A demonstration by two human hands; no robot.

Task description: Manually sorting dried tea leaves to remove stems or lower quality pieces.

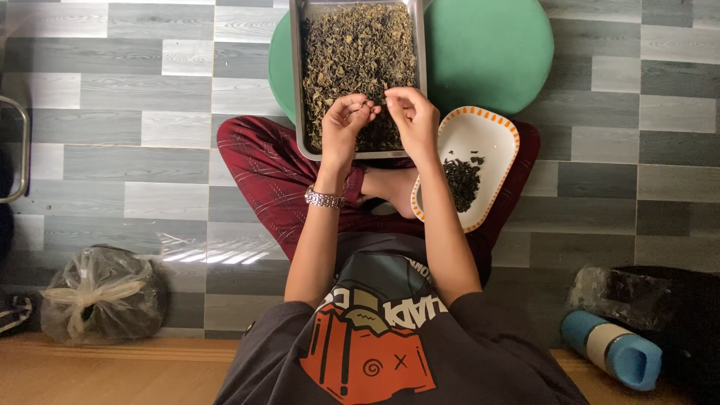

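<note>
A rectangular metal tray (298, 112) full of dried green-brown leaves (358, 52) rests in front of my crossed legs, partly on a round green board (487, 52). My left hand (343, 124), with a metal watch at the wrist, pinches a bit of dried leaf over the tray's near end. My right hand (414, 116) is close beside it, fingers curled on the same small piece. A white plate with an orange rim (487, 135) sits on my right knee and holds a small pile of dark sorted leaves (461, 180).
The floor is grey wood-pattern tile. A knotted clear plastic bag (101, 292) lies at lower left, a blue and white bottle (611, 349) and a dark bag (652, 300) at lower right. A metal bar (22, 150) shows at the left edge.
</note>
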